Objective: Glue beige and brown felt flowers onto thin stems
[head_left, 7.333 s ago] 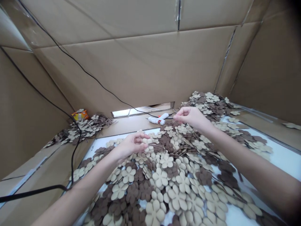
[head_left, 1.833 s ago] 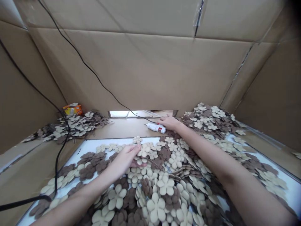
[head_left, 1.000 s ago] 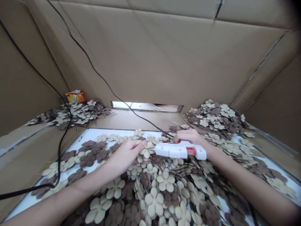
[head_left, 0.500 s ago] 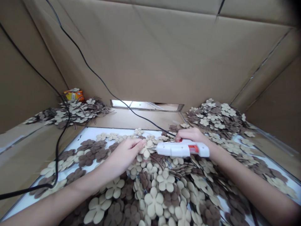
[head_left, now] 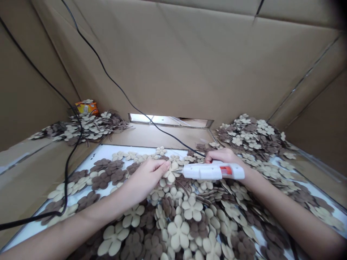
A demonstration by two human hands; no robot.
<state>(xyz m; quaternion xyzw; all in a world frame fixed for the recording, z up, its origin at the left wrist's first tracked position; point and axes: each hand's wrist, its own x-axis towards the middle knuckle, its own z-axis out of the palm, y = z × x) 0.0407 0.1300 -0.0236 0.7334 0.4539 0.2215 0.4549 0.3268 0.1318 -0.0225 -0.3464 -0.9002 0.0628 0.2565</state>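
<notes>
Between thumb and fingers, my left hand pinches a cream fabric flower by its left petals. My right hand is wrapped round the handle of a white glue gun with a red part showing near its back end. The gun points left, and its thin metal nozzle reaches the middle of the flower; whether it touches is too small to tell. Below both hands lies a thick layer of loose cream flowers and brown flowers. A brown ribbon strip hangs just under the held flower.
Cardboard walls enclose the work surface, with a slot at the back. Flower heaps stand at the back left and back right. An orange packet sits on the left heap. A black cable crosses to the gun.
Both hands, the flower and the glue gun keep nearly the same places. The whole view has shifted slightly, so everything appears a little further right.
</notes>
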